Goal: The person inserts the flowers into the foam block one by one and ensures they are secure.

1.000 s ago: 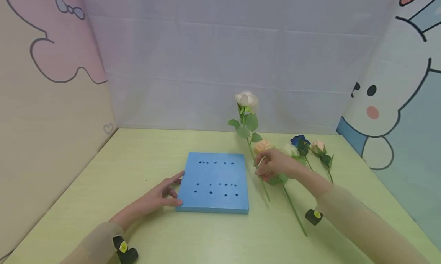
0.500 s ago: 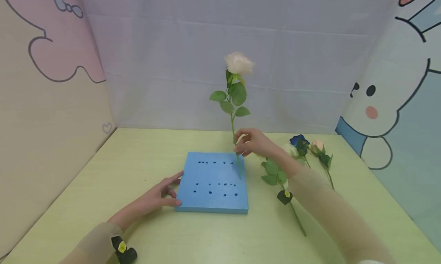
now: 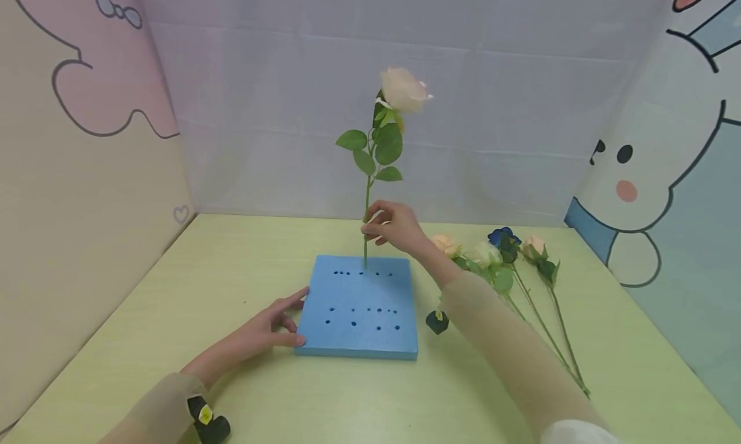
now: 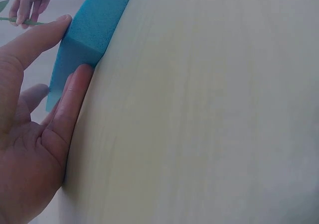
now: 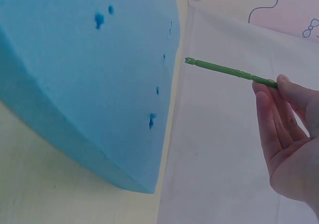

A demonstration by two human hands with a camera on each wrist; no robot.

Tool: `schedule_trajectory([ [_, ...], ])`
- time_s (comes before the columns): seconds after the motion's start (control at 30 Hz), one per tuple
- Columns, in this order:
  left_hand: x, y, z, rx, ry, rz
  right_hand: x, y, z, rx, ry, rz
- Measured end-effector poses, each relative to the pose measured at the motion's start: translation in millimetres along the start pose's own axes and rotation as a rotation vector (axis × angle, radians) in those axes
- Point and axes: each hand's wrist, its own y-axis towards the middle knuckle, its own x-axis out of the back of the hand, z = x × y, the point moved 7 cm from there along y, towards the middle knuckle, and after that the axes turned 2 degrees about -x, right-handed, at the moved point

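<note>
A pale rose (image 3: 402, 91) with green leaves stands nearly upright above the far side of the blue foam board (image 3: 347, 293). My right hand (image 3: 393, 227) pinches its stem between thumb and fingertips. In the right wrist view the bare lower end of the green stem (image 5: 219, 68) sticks out from the fingers, its tip apart from the board's face. Small holes dot the board in rows. At the board's near left corner, my left hand (image 3: 272, 325) presses with extended fingers; in the left wrist view its fingers (image 4: 75, 92) lie against the foam's side.
To the right lie more roses on the table: a peach rose (image 3: 446, 244), a white rose (image 3: 485, 254), a blue rose (image 3: 505, 237) and a pale peach rose (image 3: 534, 246). My right forearm passes over some of their stems. A light curtain (image 3: 260, 109) hangs behind the table (image 3: 231, 251).
My right hand has lifted the pale rose from beside the board and carried it left and up, over the board's far row of holes. The left hand stays in place.
</note>
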Motion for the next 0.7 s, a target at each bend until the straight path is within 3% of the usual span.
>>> schedule_trajectory([
  [0.2,-0.2,0.3,-2.9,-0.035,-0.006,0.004,-16,6.6,3,0.057,0.012,-0.062],
  [0.7,0.6,-0.6,-5.7,-0.06,-0.013,0.006,-40,11.0,10,0.077,-0.018,-0.018],
])
